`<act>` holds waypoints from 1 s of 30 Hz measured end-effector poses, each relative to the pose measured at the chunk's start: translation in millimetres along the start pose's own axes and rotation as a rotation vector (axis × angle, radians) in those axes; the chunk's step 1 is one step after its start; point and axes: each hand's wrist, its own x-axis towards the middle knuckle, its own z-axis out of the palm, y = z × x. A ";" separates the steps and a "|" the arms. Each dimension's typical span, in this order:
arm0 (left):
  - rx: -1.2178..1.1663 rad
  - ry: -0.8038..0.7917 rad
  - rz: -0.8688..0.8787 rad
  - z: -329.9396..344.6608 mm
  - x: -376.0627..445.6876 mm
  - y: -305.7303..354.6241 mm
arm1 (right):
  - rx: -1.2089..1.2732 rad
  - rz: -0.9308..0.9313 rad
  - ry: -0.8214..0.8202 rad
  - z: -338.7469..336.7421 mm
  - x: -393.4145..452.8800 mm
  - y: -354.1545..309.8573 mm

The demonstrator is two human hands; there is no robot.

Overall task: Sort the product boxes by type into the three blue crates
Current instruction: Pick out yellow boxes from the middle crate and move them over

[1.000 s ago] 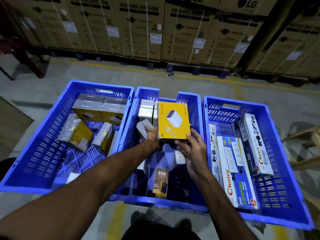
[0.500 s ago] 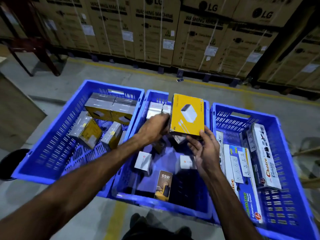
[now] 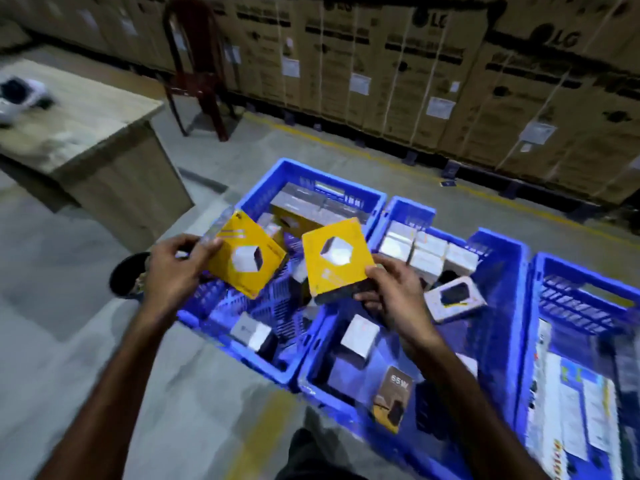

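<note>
My left hand point(image 3: 175, 268) grips a yellow charger box point(image 3: 247, 259) by its left edge, above the near side of the left blue crate point(image 3: 311, 174). My right hand point(image 3: 394, 292) holds a second yellow charger box point(image 3: 336, 259) from below, over the rim between the left crate and the middle blue crate point(image 3: 498, 244). The left crate holds grey-and-yellow boxes. White boxes, a tilted white box point(image 3: 453, 299) and a brown 65W box point(image 3: 391, 398) lie in the middle crate. The right blue crate point(image 3: 588, 278) holds long white extension-board boxes.
A wooden desk point(image 3: 79, 133) stands at the left with a dark red chair point(image 3: 194, 67) behind it. Stacked brown cartons point(image 3: 450, 74) line the back wall. A black round bin point(image 3: 130, 275) sits left of the crates on the concrete floor.
Before, both hands held one yellow box over the middle crate. Now each hand holds its own yellow box, shifted left toward the left crate. The view has swung left.
</note>
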 end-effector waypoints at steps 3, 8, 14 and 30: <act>0.281 -0.038 0.123 -26.2 22.2 -19.3 | -0.246 0.102 -0.099 50.3 18.1 11.4; 0.657 -0.225 0.278 -27.7 51.7 -54.5 | -0.770 0.044 -0.024 109.6 35.1 26.1; 0.591 -0.015 0.351 -4.1 33.3 -78.6 | -0.583 -0.190 -0.121 123.4 33.7 43.3; 0.324 -0.446 0.515 115.8 -81.6 -62.1 | -0.956 -0.012 0.257 -63.5 49.3 88.7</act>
